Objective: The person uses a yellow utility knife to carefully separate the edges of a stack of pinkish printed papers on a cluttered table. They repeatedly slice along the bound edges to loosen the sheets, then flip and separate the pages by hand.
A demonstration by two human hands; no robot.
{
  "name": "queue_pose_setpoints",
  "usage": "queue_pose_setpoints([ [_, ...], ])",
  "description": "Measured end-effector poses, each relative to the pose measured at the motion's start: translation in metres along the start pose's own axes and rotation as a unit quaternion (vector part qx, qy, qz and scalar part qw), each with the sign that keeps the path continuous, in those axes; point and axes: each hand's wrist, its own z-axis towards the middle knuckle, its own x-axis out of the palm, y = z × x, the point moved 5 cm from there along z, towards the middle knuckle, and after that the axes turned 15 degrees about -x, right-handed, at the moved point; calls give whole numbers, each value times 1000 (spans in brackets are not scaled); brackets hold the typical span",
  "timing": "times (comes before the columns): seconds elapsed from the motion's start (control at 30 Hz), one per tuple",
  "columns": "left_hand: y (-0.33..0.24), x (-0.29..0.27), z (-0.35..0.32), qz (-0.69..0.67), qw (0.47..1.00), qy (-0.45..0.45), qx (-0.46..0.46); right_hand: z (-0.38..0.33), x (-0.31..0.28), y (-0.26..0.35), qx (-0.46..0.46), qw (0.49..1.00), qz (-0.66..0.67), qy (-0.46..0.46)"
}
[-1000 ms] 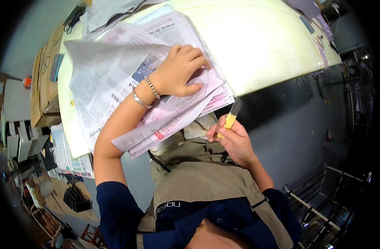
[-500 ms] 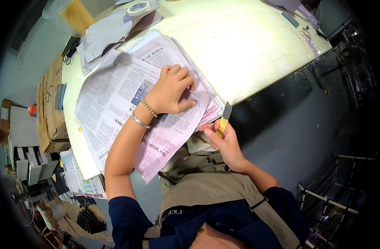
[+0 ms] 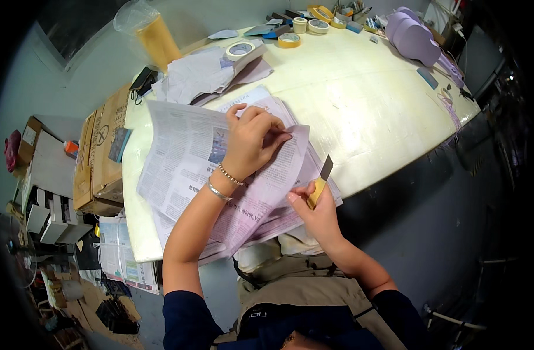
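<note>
Left hand: the left hand (image 3: 254,140), centre of frame, fingers curled, thumb and forefinger nearly closed; appears to pinch the raised right edge of the top sheet.
Right hand: the right hand (image 3: 320,217), right of centre and lower, closed round the yellow handle (image 3: 317,193) of a flat dark blade (image 3: 326,168); blade points up the frame.
Top sheet: newspaper sheet (image 3: 188,154), left of centre to centre, its right side lifted and folding over, its upper left corner curling up.
Paper stack: more newspaper (image 3: 305,181) beneath, pinkish along the lower right; blade shows just beyond its right edge, contact cannot be told.
Progress (judged): sheet partly raised, not yet free of the stack; no cut visible in it. Remaining: the rest of the sheet to come away, the layers below untouched.
Table: pale table (image 3: 384,111), spreading to upper right.
Upper left: crumpled grey paper (image 3: 191,76) with a white tape roll (image 3: 240,57) on it.
Left edge: cardboard box (image 3: 109,157) beside the table.
Upper right: purple curved object (image 3: 412,38); kind uncertain.
</note>
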Motion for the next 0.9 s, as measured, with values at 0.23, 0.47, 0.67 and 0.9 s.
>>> queue_pose_setpoints([
  [0.23, 33, -43, 28, 93, 985, -142, 0, 91, 40, -10, -84, 988, -101, 76],
  [0.47, 68, -77, 51, 245, 952, -156, 92, 158, 107, -21, -29, 994, -90, 45],
  [0.67, 111, -89, 88, 234, 946, -219, 54, 182, 106, -77, -72, 989, -128, 2],
  [0.9, 147, -86, 96, 322, 924, -204, 8, 280, 139, -83, -126, 990, -63, -18],
])
